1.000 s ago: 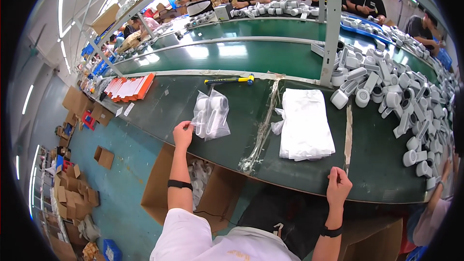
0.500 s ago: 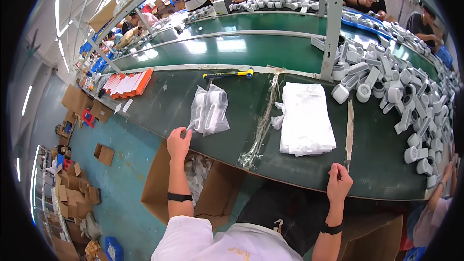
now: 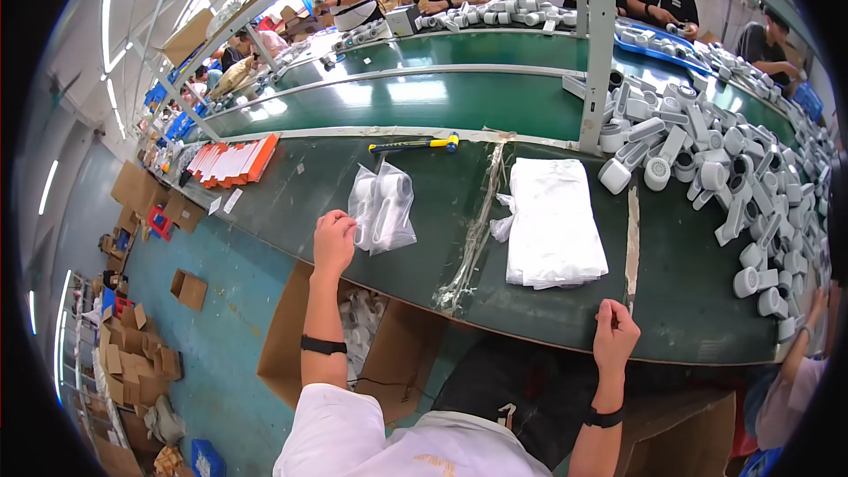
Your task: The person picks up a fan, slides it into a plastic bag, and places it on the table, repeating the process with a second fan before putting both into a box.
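Note:
My left hand is over the near edge of the dark green table, fingers curled together. Its fingertips come up to the left edge of a clear plastic bag holding two white handheld fans; whether they pinch the plastic is hidden. Closed in a loose fist, my right hand rests by the table's near edge, with nothing visible in it. Between the hands, farther in, lies a stack of white plastic bags. A yellow and black hammer lies behind the bagged fans.
A large heap of white fans covers the table's right side. Orange and white boxes lie far left. A metal post stands at the table's back edge. Below my left arm is an open carton. Other people work across the belt.
My left hand has moved a little away from me, and its fingers have curled in beside the bagged fans. The right hand stays almost in place. The whole view has shifted slightly.

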### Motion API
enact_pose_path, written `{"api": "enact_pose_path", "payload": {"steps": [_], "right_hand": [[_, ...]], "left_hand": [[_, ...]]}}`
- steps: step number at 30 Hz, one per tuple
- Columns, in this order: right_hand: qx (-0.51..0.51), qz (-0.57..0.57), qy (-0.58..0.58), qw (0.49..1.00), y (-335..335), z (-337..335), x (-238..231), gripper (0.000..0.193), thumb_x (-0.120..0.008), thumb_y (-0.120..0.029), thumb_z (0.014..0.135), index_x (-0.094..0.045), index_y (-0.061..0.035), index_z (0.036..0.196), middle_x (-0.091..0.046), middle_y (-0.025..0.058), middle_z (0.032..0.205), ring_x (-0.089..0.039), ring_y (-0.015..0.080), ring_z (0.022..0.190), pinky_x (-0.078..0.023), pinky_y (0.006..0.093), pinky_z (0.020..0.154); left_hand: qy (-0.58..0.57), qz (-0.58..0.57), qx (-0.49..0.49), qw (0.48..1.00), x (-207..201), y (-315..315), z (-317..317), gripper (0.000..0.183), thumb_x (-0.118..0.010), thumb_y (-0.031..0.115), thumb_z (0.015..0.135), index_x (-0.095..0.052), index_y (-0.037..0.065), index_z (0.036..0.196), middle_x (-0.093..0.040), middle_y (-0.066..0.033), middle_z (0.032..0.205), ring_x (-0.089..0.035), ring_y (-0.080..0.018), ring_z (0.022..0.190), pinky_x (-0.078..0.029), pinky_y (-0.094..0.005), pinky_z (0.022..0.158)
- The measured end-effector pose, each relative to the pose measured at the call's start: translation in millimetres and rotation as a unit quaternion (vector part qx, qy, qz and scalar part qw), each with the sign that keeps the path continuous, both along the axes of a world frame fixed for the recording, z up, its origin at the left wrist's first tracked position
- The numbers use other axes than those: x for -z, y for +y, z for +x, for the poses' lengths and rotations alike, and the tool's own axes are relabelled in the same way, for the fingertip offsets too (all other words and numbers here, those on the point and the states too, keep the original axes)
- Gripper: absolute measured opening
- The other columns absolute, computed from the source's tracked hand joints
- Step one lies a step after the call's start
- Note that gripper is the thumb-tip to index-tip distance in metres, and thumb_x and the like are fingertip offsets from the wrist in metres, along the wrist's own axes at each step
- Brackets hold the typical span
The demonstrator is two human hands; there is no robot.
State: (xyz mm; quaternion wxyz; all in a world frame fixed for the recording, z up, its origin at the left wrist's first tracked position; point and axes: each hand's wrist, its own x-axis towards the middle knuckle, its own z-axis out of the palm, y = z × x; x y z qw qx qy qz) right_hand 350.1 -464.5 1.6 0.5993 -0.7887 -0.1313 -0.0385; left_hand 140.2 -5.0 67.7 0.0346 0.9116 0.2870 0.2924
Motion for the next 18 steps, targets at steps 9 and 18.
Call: {"api": "enact_pose_path", "payload": {"steps": [9, 18], "right_hand": [[-0.006, -0.01, -0.014, 1.0, -3, 1, 2, 0.02, -0.061, -0.016, 0.095, -0.067, 0.0023, 0.094, -0.059, -0.0004, 0.068, -0.049, 0.0043, 0.06, -0.038, 0.0211, 0.055], [-0.013, -0.015, -0.019, 1.0, 1, -1, 3, 0.019, -0.061, -0.016, 0.095, -0.067, 0.0021, 0.094, -0.058, -0.0007, 0.067, -0.048, 0.0038, 0.06, -0.038, 0.0207, 0.054]], "left_hand": [[-0.102, -0.118, -0.039, 0.987, -3, -18, -20, 0.036, -0.071, 0.01, 0.081, -0.062, 0.006, 0.116, -0.063, -0.0061, 0.111, -0.057, -0.0205, 0.093, -0.048, -0.0328, 0.079], [-0.19, -0.32, -0.075, 0.925, 64, 8, -44, 0.056, -0.073, 0.009, 0.08, -0.05, -0.002, 0.131, -0.069, -0.0086, 0.101, -0.061, -0.0122, 0.079, -0.049, -0.0281, 0.071]]}}
